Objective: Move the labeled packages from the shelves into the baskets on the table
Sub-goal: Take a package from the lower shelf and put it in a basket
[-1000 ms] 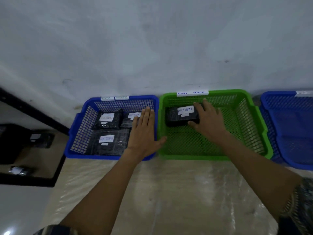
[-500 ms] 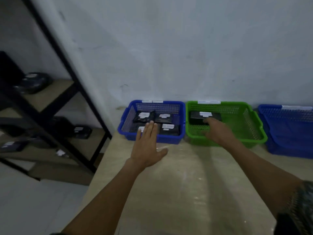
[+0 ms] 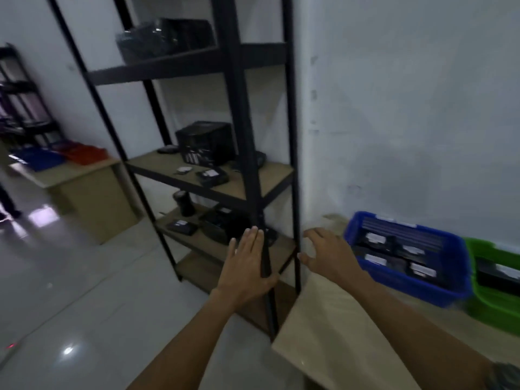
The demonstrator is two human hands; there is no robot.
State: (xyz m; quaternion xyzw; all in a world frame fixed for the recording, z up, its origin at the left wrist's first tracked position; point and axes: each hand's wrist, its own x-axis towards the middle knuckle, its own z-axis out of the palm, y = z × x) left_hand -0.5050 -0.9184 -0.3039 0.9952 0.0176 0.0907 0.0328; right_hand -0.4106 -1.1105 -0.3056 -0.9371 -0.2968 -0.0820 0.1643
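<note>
Both hands are held empty before the shelves (image 3: 197, 178). The left hand (image 3: 244, 266) is flat, fingers straight and together, in line with a black upright. The right hand (image 3: 323, 257) is spread, its fingers loosely curved. One labeled package (image 3: 211, 175) lies flat on the middle board, near the front edge. A second package (image 3: 181, 227) lies on the board below. Both are well apart from the hands.

They are judged to be small, light parcels in dark glossy wrap, probably slippery over a firm core. A grip across the short sides, thumb opposing fingers, is advised, with the label kept upward. Larger dark boxes (image 3: 206, 143) stand behind. On the desk (image 3: 337, 347) to the right, a blue basket (image 3: 439, 288) holding four labeled parcels touches a green basket (image 3: 489, 308) holding at least one.
</note>
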